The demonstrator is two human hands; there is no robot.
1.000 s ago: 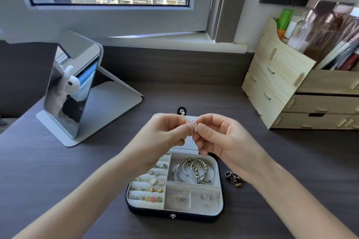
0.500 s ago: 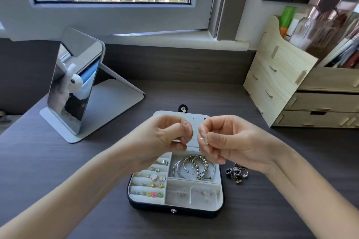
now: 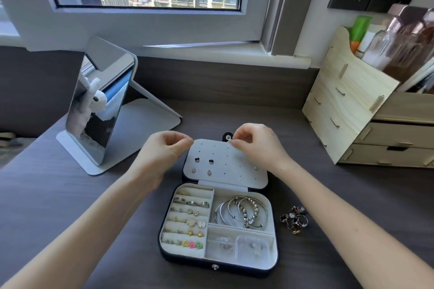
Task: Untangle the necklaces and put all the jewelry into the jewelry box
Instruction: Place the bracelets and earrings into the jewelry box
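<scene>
Right hand [image 3: 253, 143] shifted to lid [image 3: 237, 169], pinching pale earring [image 3: 229, 141]

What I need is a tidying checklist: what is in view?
jewelry box: one, black, open, desk centre
bangles: several, silver, box's upper right compartment
rings and earrings: many, mixed colours, box's left slots
studs: few, dark and pale, lid panel
loose jewelry: heap, black and gold, right of box
mirror: one, white, left
wooden organizer: one, pale, right
left hand: one, curled, by lid's left corner
right hand: one, pinching pale piece at lid's top

Dark desk [image 3: 58, 206], jewelry box [image 3: 218, 267], loose jewelry [image 3: 294, 219], mirror [image 3: 98, 110], wooden organizer [image 3: 347, 105]
</scene>
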